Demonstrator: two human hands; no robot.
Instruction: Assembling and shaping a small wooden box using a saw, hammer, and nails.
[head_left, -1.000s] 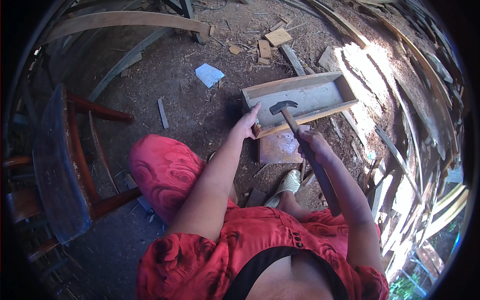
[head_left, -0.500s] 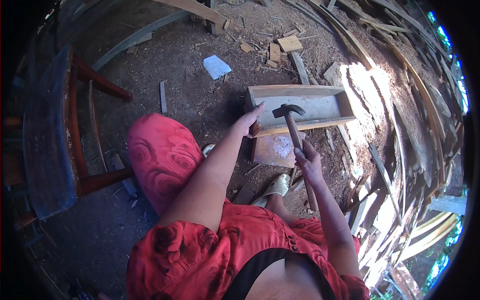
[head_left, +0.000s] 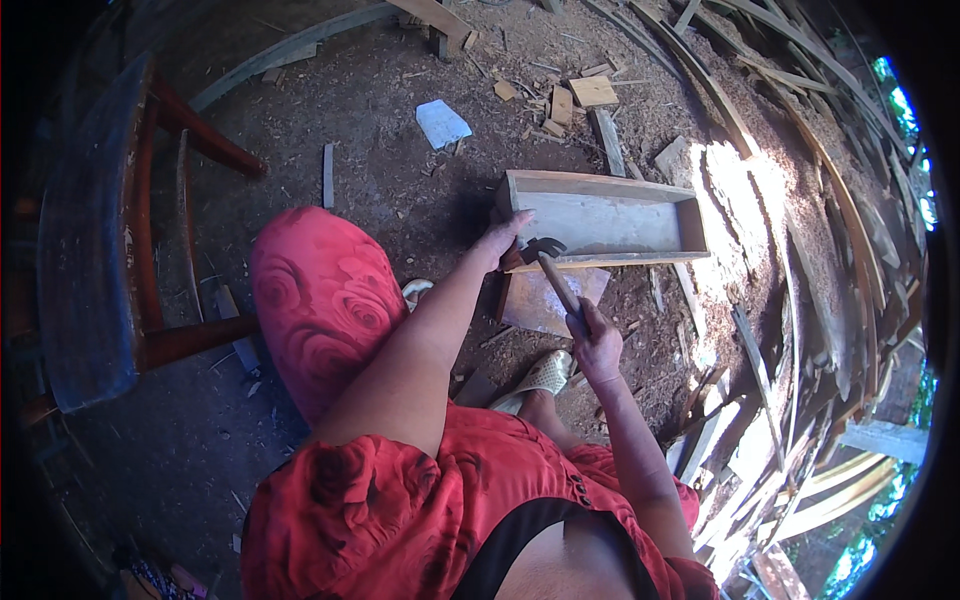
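Observation:
A long, shallow open wooden box (head_left: pixel 620 225) lies in front of me, its hollow side facing up. At its left end, my left hand (head_left: pixel 503 240) is closed round the end wall, with the thumb over the rim. My right hand (head_left: pixel 597 343) grips a claw hammer (head_left: pixel 562 284) by its wooden handle. The dark hammer head is over the box's near left corner, close to my left fingers; whether it touches the wood I cannot tell. Under the near side of the box is a worn, pale-spotted wooden block (head_left: pixel 548 303), partly hidden.
A red-brown wooden chair (head_left: pixel 150 230) is at the left. Scrap wood pieces (head_left: pixel 592 91) and a pale flat piece (head_left: pixel 442 124) lie on the dirt floor beyond the box. Long wooden strips (head_left: pixel 835 215) are heaped along the right. My sandalled foot (head_left: pixel 545 374) is near the block.
My right hand has brought the hammer left and down, from above the box's inside to its near left corner. My left hand keeps its hold on the box end.

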